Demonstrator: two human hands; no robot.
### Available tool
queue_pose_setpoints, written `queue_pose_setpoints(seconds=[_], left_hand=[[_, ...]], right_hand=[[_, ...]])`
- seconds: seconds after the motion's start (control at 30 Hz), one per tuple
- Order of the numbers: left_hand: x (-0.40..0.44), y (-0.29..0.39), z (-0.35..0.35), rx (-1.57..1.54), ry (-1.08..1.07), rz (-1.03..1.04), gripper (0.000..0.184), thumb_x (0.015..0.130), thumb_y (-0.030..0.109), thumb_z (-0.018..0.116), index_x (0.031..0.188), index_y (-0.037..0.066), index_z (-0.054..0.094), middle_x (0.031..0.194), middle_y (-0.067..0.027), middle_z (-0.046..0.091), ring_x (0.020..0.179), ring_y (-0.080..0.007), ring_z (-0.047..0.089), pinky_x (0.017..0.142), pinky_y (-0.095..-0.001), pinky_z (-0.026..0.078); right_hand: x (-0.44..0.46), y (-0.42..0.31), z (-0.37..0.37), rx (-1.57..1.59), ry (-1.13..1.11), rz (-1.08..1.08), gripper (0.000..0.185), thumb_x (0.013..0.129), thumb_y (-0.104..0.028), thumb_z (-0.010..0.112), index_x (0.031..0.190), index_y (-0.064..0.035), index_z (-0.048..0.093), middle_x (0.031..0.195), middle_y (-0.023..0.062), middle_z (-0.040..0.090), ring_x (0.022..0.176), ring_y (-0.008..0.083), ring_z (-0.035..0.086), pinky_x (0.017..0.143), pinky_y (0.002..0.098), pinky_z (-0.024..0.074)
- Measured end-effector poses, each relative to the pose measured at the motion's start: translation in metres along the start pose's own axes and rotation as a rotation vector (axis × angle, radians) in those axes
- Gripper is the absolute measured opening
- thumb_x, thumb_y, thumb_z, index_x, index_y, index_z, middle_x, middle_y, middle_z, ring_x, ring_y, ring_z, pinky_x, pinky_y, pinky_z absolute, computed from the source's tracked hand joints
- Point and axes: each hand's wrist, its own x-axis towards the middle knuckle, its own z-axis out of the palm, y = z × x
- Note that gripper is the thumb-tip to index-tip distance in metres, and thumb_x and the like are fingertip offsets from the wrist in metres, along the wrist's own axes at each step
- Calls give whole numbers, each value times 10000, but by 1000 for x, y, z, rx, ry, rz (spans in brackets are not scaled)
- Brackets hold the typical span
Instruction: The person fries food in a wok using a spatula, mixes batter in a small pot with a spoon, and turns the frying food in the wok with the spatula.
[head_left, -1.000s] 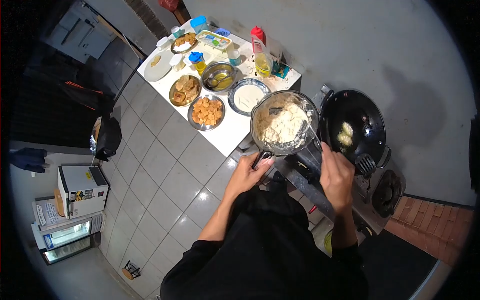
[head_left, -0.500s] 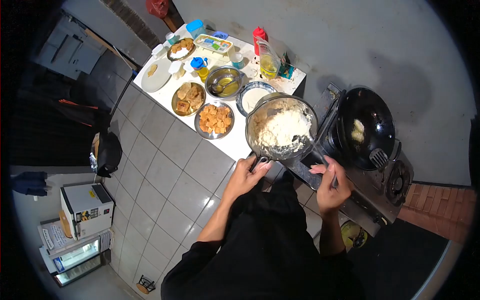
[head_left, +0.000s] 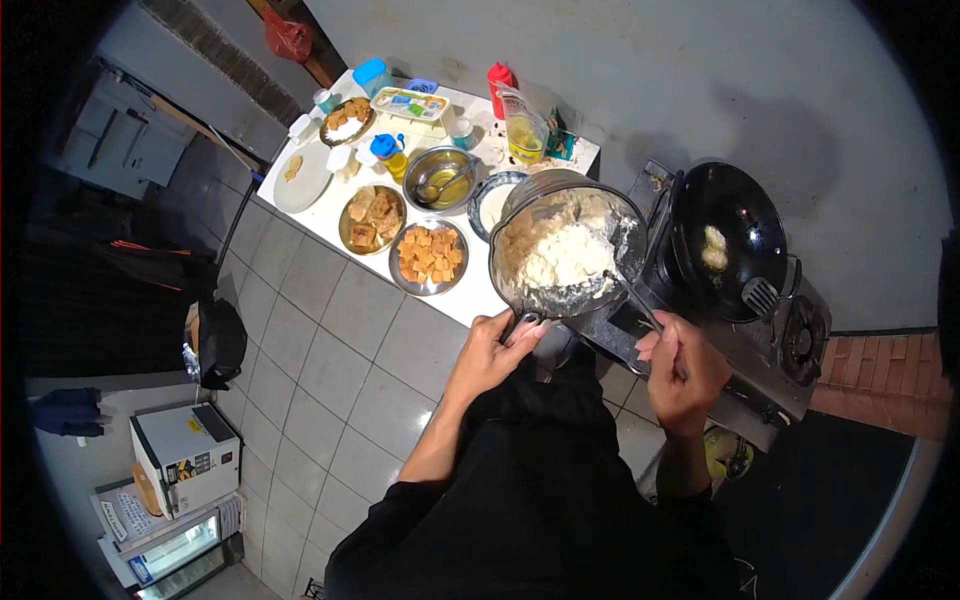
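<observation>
My left hand (head_left: 492,352) is wrapped round the handle of a metal pot (head_left: 508,288), which is tilted so that its inside shows. Pale, lumpy dough (head_left: 568,255) lies in the pot. My right hand (head_left: 685,375) grips the handle of a metal spoon (head_left: 634,293), whose far end reaches into the dough at the pot's right side. To the right of the pot a black wok (head_left: 745,200) sits on the stove, with pale battered pieces (head_left: 714,248) in it and a slotted spatula (head_left: 761,297) resting at its edge.
A white table (head_left: 447,306) bears a bowl of orange cubes (head_left: 428,255), a plate of fried pieces (head_left: 370,220), a steel bowl of oil (head_left: 440,180) and a red bottle (head_left: 498,88). A second burner (head_left: 803,340) is right of the wok.
The spoon in my right hand has moved through the dough, out toward the pot's rim and back in. The pot has tilted more toward me. The view has shifted.
</observation>
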Motion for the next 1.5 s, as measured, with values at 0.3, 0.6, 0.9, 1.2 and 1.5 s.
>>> queue_pose_setpoints(seconds=[0.3,0.6,0.9,1.2,1.5], left_hand=[[-1,-6,-5,63,-11,34,410,838,191,745,613,-48,499,526,-153,476,485,-153,445,494,-358,356],[0,-4,-9,80,-19,84,360,866,173,710,684,-64,508,544,-176,405,488,-202,330,484,-360,341],[1,-1,-13,114,-51,14,373,868,198,703,693,-63,503,551,-189,408,478,-248,325,487,-383,312],[2,-5,-1,29,2,93,325,872,181,699,686,-30,533,506,-37,467,482,-89,416,461,-306,359],[-8,-14,-4,-2,-22,27,286,913,190,664,730,2,550,532,33,487,483,-47,430,443,-247,333]], right_hand=[[16,-5,-6,-152,29,-225,168,880,30,583,1037,45,642,699,95,665,594,256,637,581,352,491],[7,-6,13,346,-50,308,189,1000,-62,448,953,76,569,618,123,624,520,152,627,517,266,480],[-16,2,52,866,168,680,332,1048,-212,387,1005,90,519,726,211,644,570,252,661,588,346,582],[-27,12,67,1102,267,636,351,1048,-216,390,1054,112,515,804,239,646,717,309,692,678,439,608],[-33,16,71,1137,229,613,349,1050,-216,379,1079,104,515,813,228,652,732,291,691,698,452,608]])
